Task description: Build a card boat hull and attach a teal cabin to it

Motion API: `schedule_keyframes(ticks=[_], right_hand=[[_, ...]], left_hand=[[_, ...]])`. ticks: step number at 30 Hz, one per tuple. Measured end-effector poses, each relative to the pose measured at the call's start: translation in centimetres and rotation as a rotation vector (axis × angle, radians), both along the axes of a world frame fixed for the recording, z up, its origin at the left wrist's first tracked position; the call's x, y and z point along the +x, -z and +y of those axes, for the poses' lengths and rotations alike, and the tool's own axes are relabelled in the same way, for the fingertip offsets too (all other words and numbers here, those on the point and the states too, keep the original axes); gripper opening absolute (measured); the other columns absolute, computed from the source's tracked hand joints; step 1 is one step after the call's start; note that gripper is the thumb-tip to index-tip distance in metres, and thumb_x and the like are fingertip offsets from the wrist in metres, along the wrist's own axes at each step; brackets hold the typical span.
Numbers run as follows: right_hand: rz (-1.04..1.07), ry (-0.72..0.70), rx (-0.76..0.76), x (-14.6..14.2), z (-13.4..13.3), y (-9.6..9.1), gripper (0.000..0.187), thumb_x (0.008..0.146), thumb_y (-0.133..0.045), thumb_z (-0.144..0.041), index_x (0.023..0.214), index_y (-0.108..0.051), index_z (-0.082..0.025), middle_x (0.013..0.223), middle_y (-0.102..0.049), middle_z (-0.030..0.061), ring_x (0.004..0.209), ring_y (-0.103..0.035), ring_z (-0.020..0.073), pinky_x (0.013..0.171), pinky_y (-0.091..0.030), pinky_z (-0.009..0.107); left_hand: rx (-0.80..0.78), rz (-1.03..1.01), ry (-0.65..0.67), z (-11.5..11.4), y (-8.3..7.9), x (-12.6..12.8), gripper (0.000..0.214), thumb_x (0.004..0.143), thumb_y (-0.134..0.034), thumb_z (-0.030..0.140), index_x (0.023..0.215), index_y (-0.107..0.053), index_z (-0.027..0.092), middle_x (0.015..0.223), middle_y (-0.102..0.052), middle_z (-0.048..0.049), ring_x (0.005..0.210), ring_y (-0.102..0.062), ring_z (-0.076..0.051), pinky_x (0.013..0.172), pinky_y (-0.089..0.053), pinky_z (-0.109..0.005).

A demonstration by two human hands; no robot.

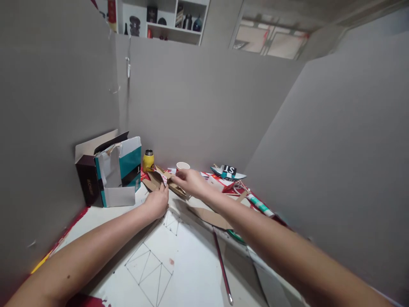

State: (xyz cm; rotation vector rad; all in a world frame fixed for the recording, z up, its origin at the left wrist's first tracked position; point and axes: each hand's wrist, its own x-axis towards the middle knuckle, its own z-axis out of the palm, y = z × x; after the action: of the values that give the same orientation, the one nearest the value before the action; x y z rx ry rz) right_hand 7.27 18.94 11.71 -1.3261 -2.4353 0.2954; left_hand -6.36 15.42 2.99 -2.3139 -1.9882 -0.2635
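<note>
Our left hand (156, 204) is curled and grips the near end of a folded cardboard piece (155, 178). Our right hand (189, 181) pinches the same piece from the other side. The piece is held low over the far part of the desk (105, 217), beyond some drawn triangles (150, 266). Just behind it stand a paper cup (183, 165) and a yellow bottle (148, 161). A teal bag (128, 164) is to the left, and a red rod (222, 268) lies nearer on the right.

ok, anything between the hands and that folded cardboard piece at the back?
Nothing visible. The left hand and right hand are both on the cardboard piece, holding it. The yellow bottle and paper cup stand behind it, out of the way.
</note>
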Motion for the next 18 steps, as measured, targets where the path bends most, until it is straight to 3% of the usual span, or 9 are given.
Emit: schedule_keyframes(ticks=[2,4,7,18], right_hand=[[-0.087,0.031,0.032,-3.2,1.9,0.8,0.03,0.092,-0.053,-0.04,0.099,-0.065,-0.013,0.1,-0.069,0.0128,0.096,-0.064,0.0245,0.081,-0.049,0.034],[-0.176,0.049,0.032,-5.5,3.5,1.9,0.029,0.093,-0.056,-0.037,0.111,-0.061,-0.015,0.113,-0.063,0.0095,0.099,-0.062,0.0224,0.085,-0.051,0.042],[-0.27,0.072,-0.004,-7.1,5.3,3.2,0.03,0.093,-0.058,-0.03,0.119,-0.057,-0.016,0.12,-0.059,0.0091,0.1,-0.062,0.0221,0.084,-0.053,0.042],[-0.268,0.128,-0.072,-5.7,9.3,5.2,0.031,0.093,-0.058,-0.03,0.12,-0.056,-0.016,0.12,-0.059,0.0091,0.1,-0.062,0.0225,0.083,-0.053,0.042]], left_hand=[[-0.007,0.001,-0.005,0.0,0.1,0.2,0.034,0.091,-0.058,0.031,0.121,-0.056,0.015,0.122,-0.058,-0.0111,0.102,-0.061,-0.023,0.085,-0.053,-0.043],[-0.013,0.0,-0.008,0.1,0.2,0.3,0.032,0.091,-0.058,0.031,0.12,-0.057,0.016,0.122,-0.058,-0.011,0.102,-0.061,-0.023,0.085,-0.053,-0.042],[-0.021,-0.007,-0.013,0.3,0.4,0.4,0.032,0.091,-0.058,0.03,0.12,-0.057,0.017,0.123,-0.058,-0.0113,0.102,-0.061,-0.023,0.086,-0.052,-0.042],[-0.083,-0.116,0.033,0.4,0.0,-0.2,0.033,0.091,-0.057,0.031,0.122,-0.056,0.017,0.124,-0.058,-0.0099,0.103,-0.061,-0.023,0.085,-0.052,-0.044]])
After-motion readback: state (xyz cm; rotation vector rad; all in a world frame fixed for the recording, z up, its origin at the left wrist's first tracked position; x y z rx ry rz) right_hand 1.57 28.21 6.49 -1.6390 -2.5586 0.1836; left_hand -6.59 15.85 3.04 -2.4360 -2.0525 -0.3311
